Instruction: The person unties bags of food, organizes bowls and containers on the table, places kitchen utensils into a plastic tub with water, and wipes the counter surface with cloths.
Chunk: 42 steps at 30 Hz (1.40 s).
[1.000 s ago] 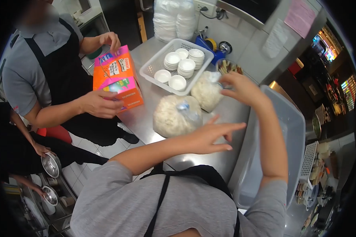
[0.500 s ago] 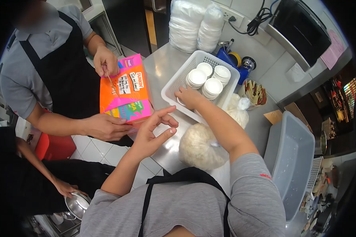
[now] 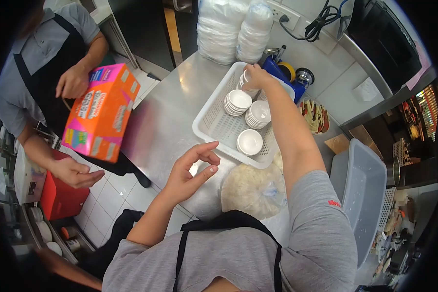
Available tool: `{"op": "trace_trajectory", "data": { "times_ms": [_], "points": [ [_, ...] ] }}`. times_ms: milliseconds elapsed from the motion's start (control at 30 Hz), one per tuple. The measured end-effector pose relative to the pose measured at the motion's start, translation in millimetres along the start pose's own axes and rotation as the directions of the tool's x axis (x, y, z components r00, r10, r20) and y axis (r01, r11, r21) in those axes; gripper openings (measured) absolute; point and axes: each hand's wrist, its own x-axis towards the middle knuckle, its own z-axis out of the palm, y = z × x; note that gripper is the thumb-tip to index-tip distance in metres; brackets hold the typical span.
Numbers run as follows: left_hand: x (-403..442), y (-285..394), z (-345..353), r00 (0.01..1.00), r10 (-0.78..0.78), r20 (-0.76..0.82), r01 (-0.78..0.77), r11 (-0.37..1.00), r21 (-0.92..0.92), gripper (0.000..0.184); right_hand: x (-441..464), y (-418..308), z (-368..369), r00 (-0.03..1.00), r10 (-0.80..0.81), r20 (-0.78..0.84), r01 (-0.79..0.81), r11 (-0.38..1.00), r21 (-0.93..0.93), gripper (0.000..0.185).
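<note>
My right hand (image 3: pixel 258 78) reaches into the far end of a white perforated plastic basket (image 3: pixel 202 127), its fingers closed round a stack of small white dishes. Nearer in the basket are a stack of small white dishes (image 3: pixel 238 100), another stack (image 3: pixel 259 113) and a white dish (image 3: pixel 249 142) by the near wall; how many lie under it is hidden. My left hand (image 3: pixel 192 170) hovers in front of the basket's near corner, fingers curved and apart, holding nothing. Below the basket, a clear bag of pale, shredded-looking food (image 3: pixel 248 192) rests on the steel counter (image 3: pixel 175 109).
At left, a co-worker holds an orange and pink carton (image 3: pixel 100 114) beside the counter. Plastic-wrapped white stacks (image 3: pixel 219 31) stand at the back. A blue tape dispenser (image 3: pixel 301 92) and a tub of sachets (image 3: pixel 314 114) sit beyond the basket. A grey bin (image 3: pixel 357 194) is at right.
My right hand has moved from the basket's near-left side to its far end. A white dish now sits by the near wall. The co-worker's carton has moved left and tilted.
</note>
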Motion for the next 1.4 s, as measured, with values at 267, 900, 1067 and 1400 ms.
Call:
{"op": "trace_trajectory", "data": {
  "times_ms": [267,900,1067,1400],
  "points": [
    [-0.6,-6.0,-8.6,0.997,-0.080,0.000,0.080,0.997,0.011,0.044,-84.6,-13.3,1.1,0.864,-0.488,0.124,0.466,0.868,0.172,0.067],
    [-1.5,-18.1,-11.5,0.995,-0.093,-0.020,0.092,0.994,-0.059,0.039,-84.7,-21.7,-24.4,0.851,-0.526,0.013,0.524,0.850,0.059,0.063],
    [-3.8,-17.9,-12.9,0.995,-0.096,0.013,0.096,0.993,-0.062,0.040,-48.4,-12.5,-13.4,0.833,-0.541,0.112,0.529,0.840,0.121,0.063],
    [-1.1,-30.4,-18.1,0.989,-0.138,-0.054,0.134,0.988,-0.073,0.037,0.2,35.5,-5.0,0.949,-0.293,-0.118,0.314,0.914,0.257,0.068]
  ]
}}
